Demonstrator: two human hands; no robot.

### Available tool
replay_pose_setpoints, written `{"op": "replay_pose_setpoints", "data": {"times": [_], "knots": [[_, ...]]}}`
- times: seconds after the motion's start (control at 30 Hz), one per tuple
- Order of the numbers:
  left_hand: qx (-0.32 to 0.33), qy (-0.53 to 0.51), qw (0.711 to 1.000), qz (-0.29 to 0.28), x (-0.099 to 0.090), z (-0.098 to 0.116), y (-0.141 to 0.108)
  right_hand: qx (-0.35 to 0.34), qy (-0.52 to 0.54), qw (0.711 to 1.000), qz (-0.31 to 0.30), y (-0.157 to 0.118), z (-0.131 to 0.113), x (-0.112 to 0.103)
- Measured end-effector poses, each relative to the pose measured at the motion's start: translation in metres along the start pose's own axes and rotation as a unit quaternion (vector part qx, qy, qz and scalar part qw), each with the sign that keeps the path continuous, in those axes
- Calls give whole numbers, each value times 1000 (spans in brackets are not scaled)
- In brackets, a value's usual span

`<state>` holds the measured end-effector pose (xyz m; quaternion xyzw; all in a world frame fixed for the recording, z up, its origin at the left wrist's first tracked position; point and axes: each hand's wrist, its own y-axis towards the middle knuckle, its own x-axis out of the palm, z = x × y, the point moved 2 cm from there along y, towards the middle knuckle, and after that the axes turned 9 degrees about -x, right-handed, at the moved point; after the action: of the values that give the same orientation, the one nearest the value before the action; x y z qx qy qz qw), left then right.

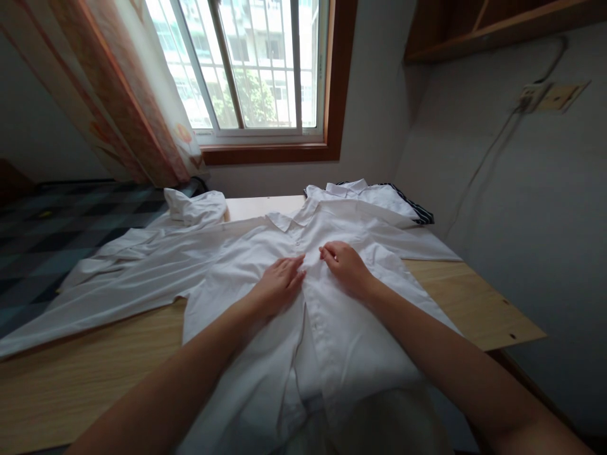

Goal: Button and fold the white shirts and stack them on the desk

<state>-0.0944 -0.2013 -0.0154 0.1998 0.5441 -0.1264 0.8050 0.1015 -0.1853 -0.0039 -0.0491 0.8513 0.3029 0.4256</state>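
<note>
A white long-sleeved button-up shirt (256,253) lies front side up, its collar pointing away from me. Below my hands its front edges part, while they meet near the collar. My left hand (279,284) rests on the shirt just left of the button strip, fingers stretched out and thumb a little apart. Across the strip, my right hand (348,265) is closed, thumb and forefinger pinched together at the shirt front. Any fabric or button between those fingertips is too small to make out. The shirt's lower hem hangs over the near edge towards me.
The wooden board (474,297) under the shirt has a corner at right. Behind the collar lie folded white clothes (370,193) with a dark striped piece. White fabric (199,205) is bunched at left, beside a dark checked bedspread (33,253). A cord (488,151) hangs along the right wall.
</note>
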Motion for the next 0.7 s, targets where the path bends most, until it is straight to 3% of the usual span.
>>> {"op": "replay_pose_setpoints", "data": {"times": [0.17, 0.27, 0.43, 0.7], "knots": [[-51, 95, 988, -109, 6, -3, -4, 15, -104, 994, 14, 3, 25, -5], [-94, 98, 982, -134, 1, 2, -3, 31, -125, 991, -44, 0, 33, -3], [-126, 107, 977, -134, -2, 9, -4, 44, -124, 969, -209, -5, 37, 3], [-80, 139, 981, -110, -4, 6, -12, 48, -150, 961, -229, -11, 52, -6]]}}
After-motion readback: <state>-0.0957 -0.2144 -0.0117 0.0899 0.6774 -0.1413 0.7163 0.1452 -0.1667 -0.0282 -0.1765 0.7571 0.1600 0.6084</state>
